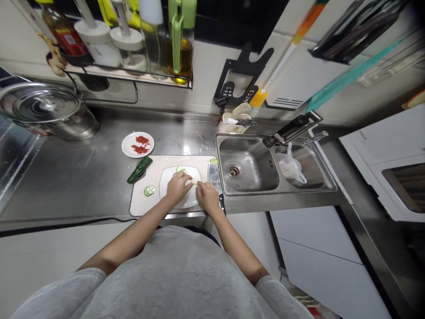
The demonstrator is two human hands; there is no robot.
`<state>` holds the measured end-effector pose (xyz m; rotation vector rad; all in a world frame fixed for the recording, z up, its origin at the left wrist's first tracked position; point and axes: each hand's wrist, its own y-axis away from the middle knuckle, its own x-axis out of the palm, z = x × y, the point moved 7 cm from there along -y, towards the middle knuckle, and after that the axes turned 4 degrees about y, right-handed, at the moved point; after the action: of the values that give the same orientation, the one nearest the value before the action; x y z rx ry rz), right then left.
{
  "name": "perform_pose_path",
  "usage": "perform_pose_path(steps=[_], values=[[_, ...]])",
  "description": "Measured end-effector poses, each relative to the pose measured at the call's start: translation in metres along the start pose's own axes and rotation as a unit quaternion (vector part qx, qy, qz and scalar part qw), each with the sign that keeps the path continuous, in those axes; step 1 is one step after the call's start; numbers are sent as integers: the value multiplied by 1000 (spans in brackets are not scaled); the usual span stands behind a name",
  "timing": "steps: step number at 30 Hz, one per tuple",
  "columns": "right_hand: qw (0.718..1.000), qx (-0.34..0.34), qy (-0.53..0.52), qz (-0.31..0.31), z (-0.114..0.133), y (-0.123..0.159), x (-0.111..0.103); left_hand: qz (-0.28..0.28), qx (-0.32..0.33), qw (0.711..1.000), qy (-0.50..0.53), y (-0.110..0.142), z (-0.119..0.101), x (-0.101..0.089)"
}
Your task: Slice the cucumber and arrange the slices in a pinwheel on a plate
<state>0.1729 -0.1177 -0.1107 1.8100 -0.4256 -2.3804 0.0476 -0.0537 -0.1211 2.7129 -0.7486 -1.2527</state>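
My left hand (pixel 178 188) and my right hand (pixel 208 198) meet over a white square plate (pixel 184 204). Their fingertips pinch a thin cucumber slice (pixel 194 181) from either side; the fingers partly cover it. More pale slices (pixel 181 169) lie on the plate near its far edge. Underneath is a light cutting board (pixel 141 206). A small pile of cucumber slices (pixel 149 190) rests on its left part. The cut cucumber (pixel 140 170) lies across its left edge. By my right hand is a knife with a wide blade (pixel 214 176), its black handle towards me.
Behind the board stands a round plate (pixel 124 146) with red pieces (pixel 141 145). A lidded steel pot (pixel 71 126) is at left. The double sink (pixel 249 190) adjoins the board's right side, with a plastic bag (pixel 291 166) in one basin. Bottles and jars fill a wall rack (pixel 133 78).
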Motion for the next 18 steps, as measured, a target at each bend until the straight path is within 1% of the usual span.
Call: perform_pose_path(steps=[3,5,8,13,15,18], values=[[999,15,-29,-33,-8,2,-4,-26,1,999,29,12,6,-15],[997,25,-47,-49,-14,3,-6,-54,-7,997,50,26,17,-28],[994,39,-72,-68,-23,6,-8,-102,-43,991,72,53,43,-51],[987,54,-116,-94,-33,9,-10,-161,-138,976,43,93,94,-84],[986,55,-125,-99,-33,9,-10,-177,-167,970,21,103,109,-93],[985,44,-130,-101,-29,8,-9,-183,-187,965,-1,110,122,-100]])
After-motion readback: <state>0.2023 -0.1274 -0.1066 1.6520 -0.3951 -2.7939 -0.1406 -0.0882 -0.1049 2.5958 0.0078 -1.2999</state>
